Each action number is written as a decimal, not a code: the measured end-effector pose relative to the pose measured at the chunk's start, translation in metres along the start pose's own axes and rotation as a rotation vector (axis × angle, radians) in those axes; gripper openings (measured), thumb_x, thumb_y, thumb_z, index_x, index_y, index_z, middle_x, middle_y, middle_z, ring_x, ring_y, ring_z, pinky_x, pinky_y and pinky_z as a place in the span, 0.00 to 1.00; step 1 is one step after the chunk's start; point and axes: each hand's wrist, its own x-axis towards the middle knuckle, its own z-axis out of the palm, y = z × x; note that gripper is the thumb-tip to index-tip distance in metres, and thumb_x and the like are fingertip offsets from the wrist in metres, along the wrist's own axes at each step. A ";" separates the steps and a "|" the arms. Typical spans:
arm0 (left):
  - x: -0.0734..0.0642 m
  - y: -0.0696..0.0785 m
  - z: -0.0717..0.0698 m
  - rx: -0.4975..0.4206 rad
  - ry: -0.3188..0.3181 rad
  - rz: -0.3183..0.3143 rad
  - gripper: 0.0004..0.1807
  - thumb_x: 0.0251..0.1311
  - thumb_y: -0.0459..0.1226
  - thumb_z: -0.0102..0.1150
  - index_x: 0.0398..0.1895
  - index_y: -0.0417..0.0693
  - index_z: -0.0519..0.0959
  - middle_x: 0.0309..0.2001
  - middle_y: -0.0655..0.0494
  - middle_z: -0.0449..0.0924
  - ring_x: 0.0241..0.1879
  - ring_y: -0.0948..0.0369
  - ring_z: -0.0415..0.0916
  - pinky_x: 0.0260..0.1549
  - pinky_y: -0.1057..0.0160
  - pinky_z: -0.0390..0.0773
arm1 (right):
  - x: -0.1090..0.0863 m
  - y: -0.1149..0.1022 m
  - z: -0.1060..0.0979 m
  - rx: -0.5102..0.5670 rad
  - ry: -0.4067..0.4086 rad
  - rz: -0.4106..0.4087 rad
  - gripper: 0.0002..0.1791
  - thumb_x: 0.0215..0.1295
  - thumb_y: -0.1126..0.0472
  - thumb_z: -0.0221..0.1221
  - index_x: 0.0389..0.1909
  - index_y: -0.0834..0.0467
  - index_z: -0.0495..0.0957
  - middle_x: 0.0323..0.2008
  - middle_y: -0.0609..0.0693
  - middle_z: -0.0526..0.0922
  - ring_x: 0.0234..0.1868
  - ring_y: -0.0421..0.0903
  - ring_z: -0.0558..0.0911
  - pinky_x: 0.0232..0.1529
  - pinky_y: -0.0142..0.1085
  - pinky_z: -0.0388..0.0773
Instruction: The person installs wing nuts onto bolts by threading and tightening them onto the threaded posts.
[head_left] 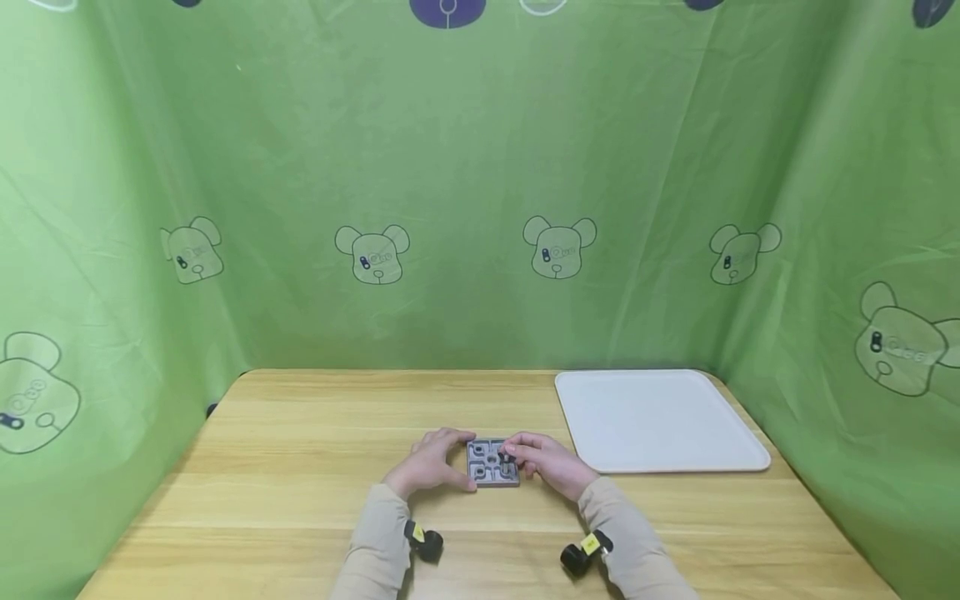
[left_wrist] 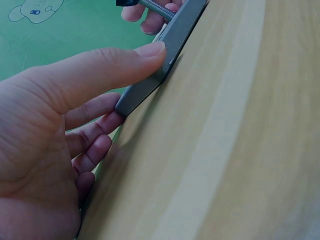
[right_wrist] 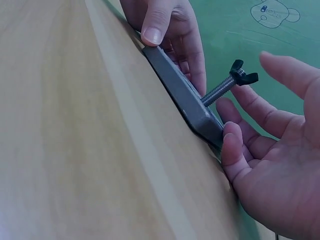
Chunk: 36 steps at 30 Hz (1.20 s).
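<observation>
A small square grey plate (head_left: 492,473) with recessed slots lies flat on the wooden table. My left hand (head_left: 429,462) grips its left side, thumb on the near edge and fingers at the far edge. From the plate rises a threaded bolt (right_wrist: 217,94), topped by a black wing nut (right_wrist: 244,76). Around the nut is my right hand (right_wrist: 280,145), its fingers loosely bent. In the right wrist view its thumb stands apart from the nut, and the index fingertip is close behind it; contact is unclear. The lower fingers are beside the plate's corner.
A white tray (head_left: 660,421) lies at the back right of the wooden table (head_left: 315,450). Green curtains (head_left: 465,167) with bear prints stand behind and along both sides. A small black camera is strapped to each wrist.
</observation>
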 end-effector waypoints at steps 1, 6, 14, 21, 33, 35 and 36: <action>0.000 0.000 0.000 0.002 0.001 0.001 0.49 0.36 0.51 0.76 0.67 0.53 0.69 0.67 0.51 0.70 0.67 0.48 0.62 0.66 0.36 0.55 | 0.000 0.001 0.000 0.003 0.001 0.000 0.16 0.66 0.54 0.57 0.45 0.62 0.77 0.35 0.44 0.78 0.36 0.40 0.73 0.34 0.29 0.72; -0.003 0.002 0.000 0.002 -0.002 -0.003 0.48 0.36 0.50 0.76 0.67 0.52 0.69 0.67 0.50 0.70 0.67 0.47 0.62 0.66 0.35 0.55 | 0.000 0.002 0.000 0.008 0.001 -0.012 0.17 0.66 0.58 0.56 0.49 0.67 0.77 0.39 0.45 0.79 0.38 0.41 0.73 0.35 0.29 0.72; -0.002 0.002 0.000 -0.006 0.001 -0.007 0.48 0.36 0.49 0.76 0.67 0.52 0.69 0.67 0.50 0.70 0.67 0.47 0.61 0.66 0.35 0.55 | -0.002 0.002 -0.002 0.001 -0.002 -0.021 0.20 0.62 0.64 0.55 0.52 0.72 0.74 0.46 0.50 0.79 0.39 0.40 0.74 0.34 0.27 0.72; -0.002 0.003 0.000 -0.010 0.002 -0.009 0.48 0.36 0.49 0.76 0.67 0.53 0.69 0.67 0.50 0.70 0.67 0.47 0.61 0.66 0.36 0.55 | -0.003 0.001 -0.002 -0.039 -0.040 -0.039 0.22 0.60 0.65 0.57 0.55 0.72 0.73 0.54 0.60 0.78 0.45 0.42 0.74 0.35 0.29 0.73; -0.002 0.003 0.000 -0.013 0.002 -0.012 0.48 0.36 0.49 0.76 0.67 0.52 0.69 0.67 0.50 0.69 0.67 0.47 0.61 0.66 0.35 0.54 | -0.001 0.002 0.000 -0.086 -0.034 -0.027 0.20 0.58 0.63 0.62 0.51 0.67 0.77 0.51 0.56 0.78 0.44 0.44 0.74 0.36 0.31 0.72; -0.001 0.002 0.000 -0.009 0.001 -0.012 0.48 0.36 0.49 0.76 0.68 0.52 0.69 0.67 0.50 0.69 0.67 0.48 0.61 0.66 0.35 0.54 | -0.001 0.002 0.000 -0.098 -0.023 -0.031 0.20 0.58 0.62 0.62 0.51 0.68 0.77 0.49 0.54 0.79 0.43 0.43 0.74 0.35 0.31 0.72; -0.001 0.002 0.000 -0.008 0.001 -0.012 0.48 0.37 0.50 0.76 0.68 0.52 0.69 0.67 0.50 0.69 0.67 0.48 0.61 0.66 0.35 0.54 | -0.001 0.002 0.001 -0.104 -0.017 -0.035 0.20 0.58 0.63 0.63 0.50 0.68 0.76 0.48 0.54 0.79 0.42 0.43 0.74 0.34 0.31 0.72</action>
